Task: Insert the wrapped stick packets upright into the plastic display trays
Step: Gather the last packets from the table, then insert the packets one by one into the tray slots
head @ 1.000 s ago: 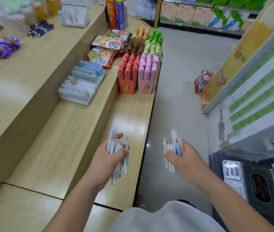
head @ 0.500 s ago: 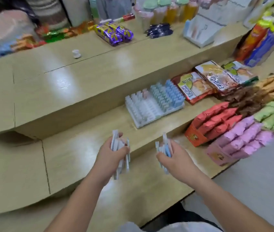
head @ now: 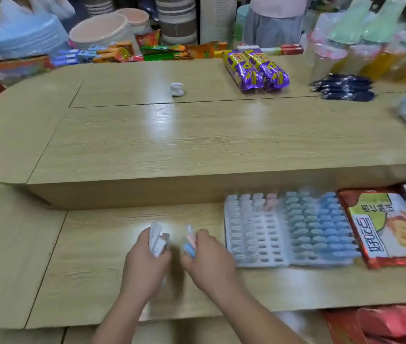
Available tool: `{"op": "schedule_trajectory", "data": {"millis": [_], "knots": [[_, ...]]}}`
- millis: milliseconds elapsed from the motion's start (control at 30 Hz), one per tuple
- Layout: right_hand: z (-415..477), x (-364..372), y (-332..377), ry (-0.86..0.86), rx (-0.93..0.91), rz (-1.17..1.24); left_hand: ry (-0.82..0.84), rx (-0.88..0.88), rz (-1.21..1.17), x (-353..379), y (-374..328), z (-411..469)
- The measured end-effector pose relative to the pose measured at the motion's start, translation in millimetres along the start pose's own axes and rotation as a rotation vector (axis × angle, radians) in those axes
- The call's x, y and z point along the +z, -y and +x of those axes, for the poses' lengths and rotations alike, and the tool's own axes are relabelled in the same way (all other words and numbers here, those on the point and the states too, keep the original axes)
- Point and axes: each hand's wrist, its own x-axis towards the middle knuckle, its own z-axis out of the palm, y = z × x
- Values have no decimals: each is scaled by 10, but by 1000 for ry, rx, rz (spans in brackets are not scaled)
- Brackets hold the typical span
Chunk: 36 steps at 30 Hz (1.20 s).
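Observation:
My left hand [head: 146, 266] grips a bundle of white wrapped stick packets [head: 157, 240] over the lower wooden shelf. Close beside it, my right hand [head: 209, 261] holds a smaller bundle of blue and pink stick packets [head: 189, 244]. Just right of my right hand stand two clear plastic display trays side by side. The left tray [head: 254, 242] has mostly bare slots, with a few white and pink packets upright along its far rows. The right tray [head: 321, 227] is packed with upright blue packets.
A red snack bag [head: 385, 224] lies right of the trays. The upper counter [head: 197, 135] carries purple packets [head: 256, 68], dark pens [head: 343, 86] and a small white object [head: 177, 89]. Bowls and boxes line the back. Red packs [head: 383, 324] sit at the lower right.
The view swung left and nearer the counter. Both hands moved forward and closer together over the lower shelf, still holding their bundles; the trays now sit just right of my right hand.

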Motion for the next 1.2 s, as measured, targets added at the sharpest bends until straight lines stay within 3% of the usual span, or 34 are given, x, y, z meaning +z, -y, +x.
{"op": "schedule_trajectory", "data": {"millis": [133,267,433,767,933,1000,1200], "knots": [[503,344,-56,-298,7,-214,-100,121,180,226,134,479],[752,555,-74,-438,-53,-209,-179,198,363,405,180,698],[826,510,-41,-437,2,-236,-238,279,484,412,314,882],[788,404,-137,-255,-190,-144,-201,444,80,224,549,860],[978,272,-32,-399,-214,-457,-302,460,292,51,720,838],[1036,270,-20,-378,-188,-534,-354,474,389,19,771,852],[1028,217,94,-353,-157,-367,-372,449,375,59,719,879]]}}
